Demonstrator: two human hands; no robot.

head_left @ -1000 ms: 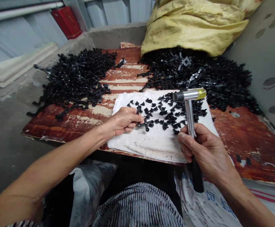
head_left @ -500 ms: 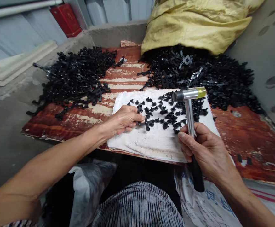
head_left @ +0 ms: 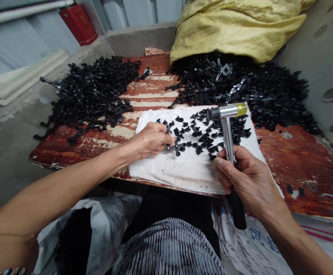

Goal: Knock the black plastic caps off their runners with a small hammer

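Observation:
My right hand [head_left: 242,173] is wrapped round a mallet [head_left: 227,131] with a metal head, one black face, one yellow face and a black grip. It is held upright, head at the top, over the right part of a white cloth [head_left: 166,172]. Over the cloth's left part, my left hand [head_left: 152,140] pinches a small black jointed linkage [head_left: 177,146] with round ends; the fingers hide part of it. Many small black round pegs [head_left: 203,141] lie scattered on the cloth, just right of that linkage.
Black linkages form a heap [head_left: 94,91] on the left of the worn red-brown board [head_left: 152,91]. Another heap [head_left: 269,95] spreads at the right, below a yellow sack [head_left: 235,30]. Plastic bags [head_left: 109,221] hang below the front edge. A red box [head_left: 79,25] stands at back left.
My left hand has shifted very slightly left and up with the linkage. The mallet stays almost where it was in my right hand; the whole view has moved a little.

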